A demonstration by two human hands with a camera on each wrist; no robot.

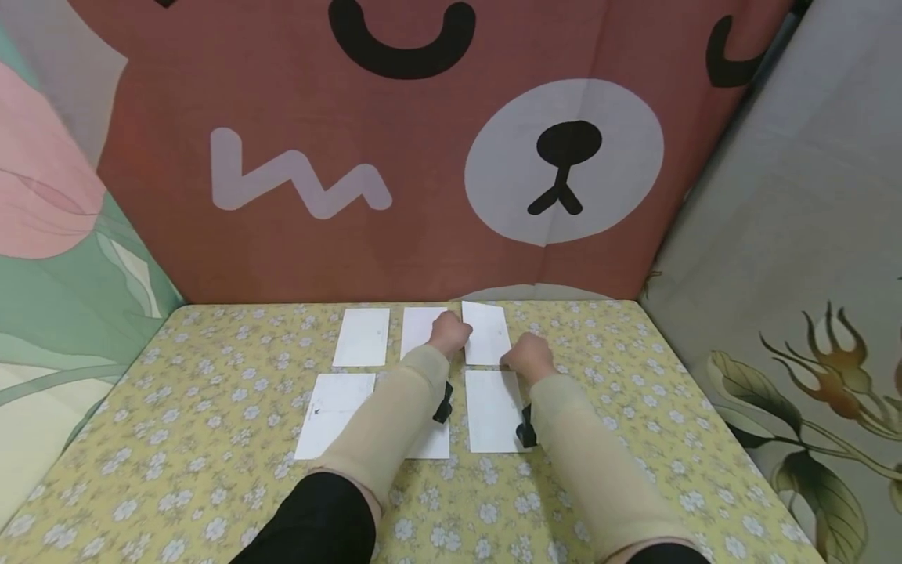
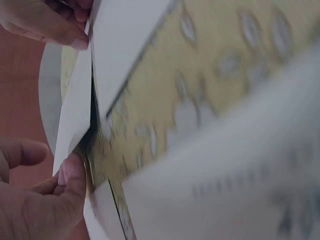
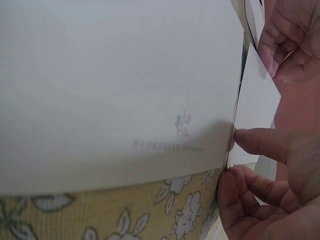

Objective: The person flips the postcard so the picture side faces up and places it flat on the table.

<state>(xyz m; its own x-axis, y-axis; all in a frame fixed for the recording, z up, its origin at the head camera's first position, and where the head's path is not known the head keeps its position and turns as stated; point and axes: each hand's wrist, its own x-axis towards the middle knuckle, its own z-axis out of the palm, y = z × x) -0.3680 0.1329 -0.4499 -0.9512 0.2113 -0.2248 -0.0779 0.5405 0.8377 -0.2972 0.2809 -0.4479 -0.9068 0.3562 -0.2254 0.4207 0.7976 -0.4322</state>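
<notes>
Both hands are at a white paper sheet (image 1: 486,337), the right one of the back row. My left hand (image 1: 449,333) pinches its left edge near the far corner, overlapping the middle back sheet (image 1: 416,325). At the near right corner my right hand (image 1: 532,358) holds the same sheet between thumb and fingertips. In the left wrist view the held sheet (image 2: 75,105) bends slightly, with a dark gap under its edge. Just in front lies another white sheet (image 1: 493,411); the right wrist view shows a small faint logo and lettering on this nearer sheet (image 3: 120,90).
More white sheets lie flat: one at the back left (image 1: 362,337), one at the front left (image 1: 334,415), and a front middle sheet (image 1: 431,445) partly hidden by my left forearm. A yellow flowered cloth (image 1: 232,439) covers the table. Printed fabric (image 1: 423,258) hangs behind its far edge.
</notes>
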